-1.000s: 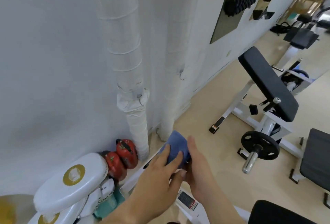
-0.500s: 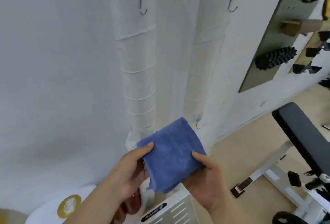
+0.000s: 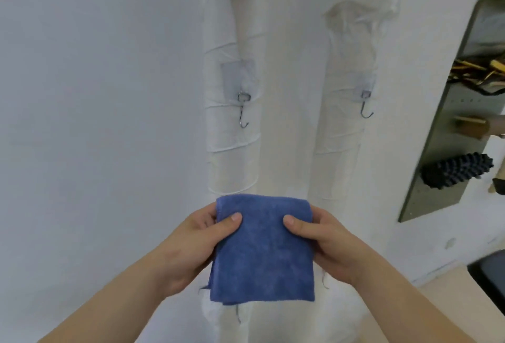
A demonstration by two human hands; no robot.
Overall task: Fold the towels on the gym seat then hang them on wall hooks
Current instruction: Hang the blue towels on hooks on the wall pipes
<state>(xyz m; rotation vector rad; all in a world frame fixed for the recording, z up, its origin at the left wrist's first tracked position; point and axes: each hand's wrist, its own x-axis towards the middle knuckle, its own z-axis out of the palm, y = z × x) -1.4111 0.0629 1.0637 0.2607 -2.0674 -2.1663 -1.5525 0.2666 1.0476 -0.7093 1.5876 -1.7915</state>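
We have raised the folded blue towel (image 3: pixel 262 249), pinched at its upper corners by left hand (image 3: pixel 191 247) and right hand (image 3: pixel 328 244), squarely beneath the two hooks (image 3: pixel 243 115), so hanging looks next.

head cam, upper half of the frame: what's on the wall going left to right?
Bare white wall → left wrapped pipe carrying the left hook → right wrapped pipe carrying the right hook → grey pegboard panel with a black spiky roller.
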